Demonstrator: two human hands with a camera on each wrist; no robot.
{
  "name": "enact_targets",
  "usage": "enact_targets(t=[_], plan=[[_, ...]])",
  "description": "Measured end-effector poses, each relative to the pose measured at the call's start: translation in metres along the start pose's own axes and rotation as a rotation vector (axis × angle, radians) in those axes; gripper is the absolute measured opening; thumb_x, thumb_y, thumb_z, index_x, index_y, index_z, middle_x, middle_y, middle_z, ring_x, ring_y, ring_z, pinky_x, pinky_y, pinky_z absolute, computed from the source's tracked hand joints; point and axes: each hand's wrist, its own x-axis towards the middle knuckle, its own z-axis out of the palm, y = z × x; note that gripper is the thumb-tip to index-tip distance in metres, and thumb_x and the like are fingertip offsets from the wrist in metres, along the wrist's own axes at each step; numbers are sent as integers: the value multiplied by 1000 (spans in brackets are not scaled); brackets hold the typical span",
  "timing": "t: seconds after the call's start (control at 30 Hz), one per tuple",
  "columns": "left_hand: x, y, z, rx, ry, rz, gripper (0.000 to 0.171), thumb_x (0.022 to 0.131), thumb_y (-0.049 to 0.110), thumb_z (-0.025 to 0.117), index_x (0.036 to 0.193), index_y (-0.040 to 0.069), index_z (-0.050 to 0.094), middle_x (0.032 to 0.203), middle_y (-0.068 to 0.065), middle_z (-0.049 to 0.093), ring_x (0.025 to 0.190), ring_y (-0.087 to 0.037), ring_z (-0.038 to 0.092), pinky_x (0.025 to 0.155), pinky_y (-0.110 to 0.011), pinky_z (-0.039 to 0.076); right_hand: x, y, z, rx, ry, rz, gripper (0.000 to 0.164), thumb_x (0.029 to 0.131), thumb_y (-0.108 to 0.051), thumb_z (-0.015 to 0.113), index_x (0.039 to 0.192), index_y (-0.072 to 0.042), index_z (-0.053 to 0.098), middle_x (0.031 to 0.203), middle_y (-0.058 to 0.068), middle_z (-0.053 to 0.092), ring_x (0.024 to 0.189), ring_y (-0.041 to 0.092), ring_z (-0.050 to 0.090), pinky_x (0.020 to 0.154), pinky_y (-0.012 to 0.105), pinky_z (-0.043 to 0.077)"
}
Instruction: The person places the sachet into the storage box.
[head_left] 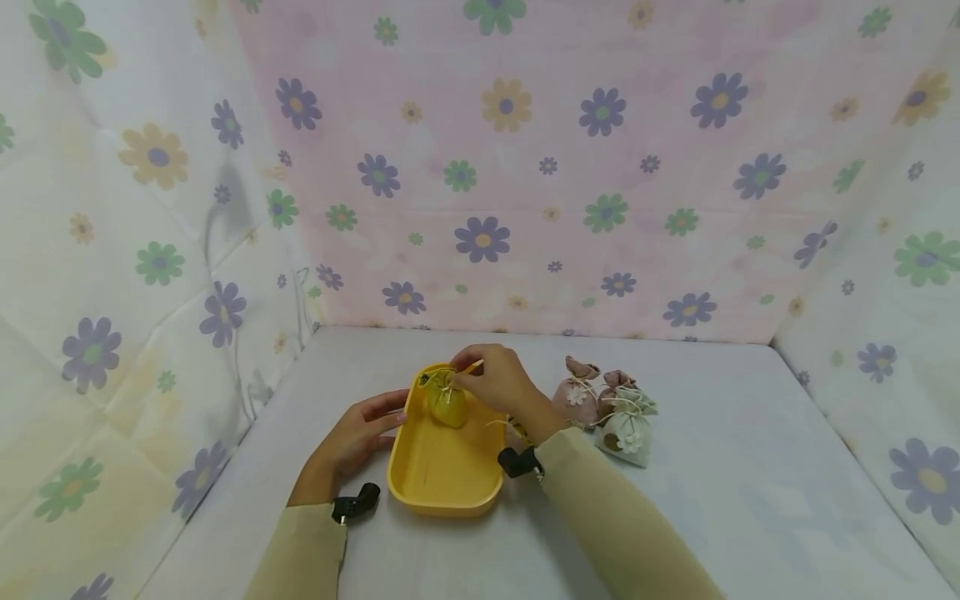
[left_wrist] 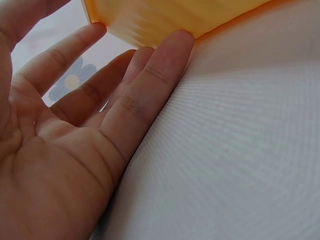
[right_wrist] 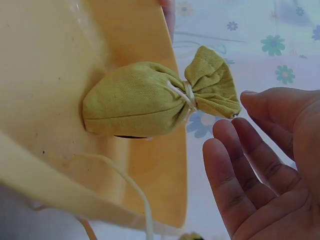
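Note:
A mustard-green cloth drawstring pouch (head_left: pixel 447 405), tied with a pale cord, stands in the far part of a yellow tray (head_left: pixel 442 507). My right hand (head_left: pixel 501 379) is at the pouch's gathered top. In the right wrist view, the thumb and fingertips of that hand (right_wrist: pixel 272 165) lie right by the cloth edge, without a visible grip on it. My left hand (head_left: pixel 362 435) rests on the table at the tray's left side. Its extended fingers (left_wrist: pixel 145 102) touch the tray wall (left_wrist: pixel 165 20) in the left wrist view.
Right of the tray stand a pink pouch (head_left: pixel 576 403), a darker pink pouch (head_left: pixel 619 380) partly hidden, and a pale green pouch (head_left: pixel 628 435) with a flower. A cream cord (right_wrist: pixel 131 182) hangs over the tray's near side. Flowered cloth walls (head_left: pixel 525 192) enclose the white table (head_left: pixel 750 467).

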Motion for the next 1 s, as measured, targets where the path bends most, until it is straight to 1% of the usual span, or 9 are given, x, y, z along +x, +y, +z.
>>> enact_targets(t=[0.23, 0.43, 0.53, 0.7, 0.8, 0.93, 1.0], plan=[[0, -1, 1, 3, 0, 9, 55, 99, 29, 72, 150, 19, 55, 157, -4, 50, 133, -23, 59, 98, -40, 60, -5, 3, -12, -2, 12, -25, 16, 97, -27, 74, 113, -24, 76, 109, -8, 71, 96, 13, 68, 80, 30, 62], [-2, 1, 2, -3, 10, 9, 53, 99, 27, 71, 149, 19, 56, 156, -4, 51, 134, -25, 59, 98, -40, 60, -12, 5, -22, 5, 33, -43, 17, 97, -25, 74, 113, -20, 76, 107, -9, 72, 98, 15, 69, 79, 31, 63], [-2, 1, 2, -7, 12, 9, 53, 99, 27, 72, 148, 19, 56, 156, -3, 51, 134, -25, 59, 98, -40, 59, -18, 5, -26, 7, 51, -61, 17, 97, -24, 73, 113, -19, 76, 108, -9, 72, 98, 15, 70, 79, 31, 63], [-2, 0, 2, -14, 16, 5, 55, 97, 29, 74, 148, 20, 57, 155, -3, 52, 133, -24, 60, 98, -41, 60, -29, 4, -34, 10, 79, -95, 13, 98, -25, 73, 110, -24, 77, 110, -7, 73, 97, 14, 70, 80, 31, 63], [-2, 0, 2, -15, 12, 10, 55, 98, 28, 74, 149, 18, 56, 156, -4, 51, 133, -23, 60, 98, -41, 60, -35, 5, -37, 4, 91, -109, 12, 98, -23, 73, 109, -26, 76, 110, -7, 73, 97, 13, 70, 79, 32, 63], [-1, 0, 2, -15, 6, 14, 56, 99, 27, 72, 151, 16, 54, 158, -7, 49, 133, -24, 60, 98, -40, 60, -43, 6, -42, -11, 88, -117, 13, 98, -23, 73, 110, -26, 76, 109, -7, 74, 97, 13, 70, 80, 33, 62], [-1, 0, 2, -15, 6, 12, 56, 99, 26, 72, 151, 16, 53, 158, -7, 49, 133, -24, 60, 98, -40, 60, -47, 8, -44, -10, 79, -121, 14, 98, -23, 73, 111, -25, 76, 110, -5, 74, 98, 13, 70, 80, 34, 62]])
